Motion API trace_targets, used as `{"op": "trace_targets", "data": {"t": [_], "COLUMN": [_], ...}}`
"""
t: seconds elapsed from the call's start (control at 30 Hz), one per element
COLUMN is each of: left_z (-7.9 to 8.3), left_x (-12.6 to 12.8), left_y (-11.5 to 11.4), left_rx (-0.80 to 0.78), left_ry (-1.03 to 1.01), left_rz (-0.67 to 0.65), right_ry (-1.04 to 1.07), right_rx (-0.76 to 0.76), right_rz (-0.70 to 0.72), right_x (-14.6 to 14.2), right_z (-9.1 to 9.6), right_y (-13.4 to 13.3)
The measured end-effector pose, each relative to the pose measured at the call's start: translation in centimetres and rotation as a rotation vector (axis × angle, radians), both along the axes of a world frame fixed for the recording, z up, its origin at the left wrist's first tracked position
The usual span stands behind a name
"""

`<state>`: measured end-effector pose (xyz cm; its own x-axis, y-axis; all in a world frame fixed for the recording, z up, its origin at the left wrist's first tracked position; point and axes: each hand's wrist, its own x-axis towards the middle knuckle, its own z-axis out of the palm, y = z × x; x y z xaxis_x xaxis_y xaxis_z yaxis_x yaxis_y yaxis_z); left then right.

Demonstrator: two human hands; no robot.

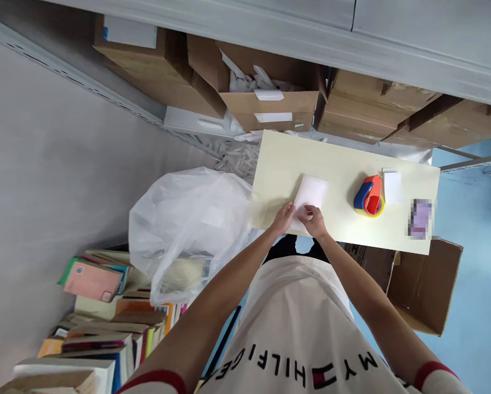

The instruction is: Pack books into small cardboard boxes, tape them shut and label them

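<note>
White packet lies under right hand (left hand alongside).

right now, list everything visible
packet: one, white, on table
table: one, cream, centre
tape dispenser: one, red/blue, on table
card pile: one, white, beside dispenser
blurred item: one, purple, on table
plastic bag: one+, whitish, left of table
boxes: several, brown, shelved
shelf: one, grey, top
scraps: many, white, behind table
open box: one, brown, lower right
books: many, mixed, lower left
shirt: one, white, bottom
left hand: one, packet's left edge
right hand: one, on packet
</note>
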<state>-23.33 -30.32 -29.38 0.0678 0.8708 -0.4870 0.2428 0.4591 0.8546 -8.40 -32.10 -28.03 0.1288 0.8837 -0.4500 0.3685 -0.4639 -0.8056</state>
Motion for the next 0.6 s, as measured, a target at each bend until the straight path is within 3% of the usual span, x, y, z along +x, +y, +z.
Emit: {"op": "trace_targets", "data": {"t": [0.13,0.27,0.43,0.6], "left_z": [-0.6,-0.7,-0.9,-1.2], "left_x": [-0.5,-0.2,-0.1,-1.1], "left_y": [-0.5,-2.3,-3.6,-2.1], "left_rx": [0.002,0.050,0.071,0.044], "left_ry": [0.057,0.184,0.216,0.181], "left_rz": [0.024,-0.024,-0.038,0.076], "right_ry": [-0.141,-0.080,-0.005,0.019], "right_rx": [-0.004,-0.141,-0.156,-0.124], "right_rz": [-0.082,-0.116,-0.121,-0.056], "right_x": [1.8,2.9,1.8,-0.1], "right_z": [-1.0,-1.4,-1.6,-1.6], "right_y": [-2.5,-3.7,-2.2,1.3]}}
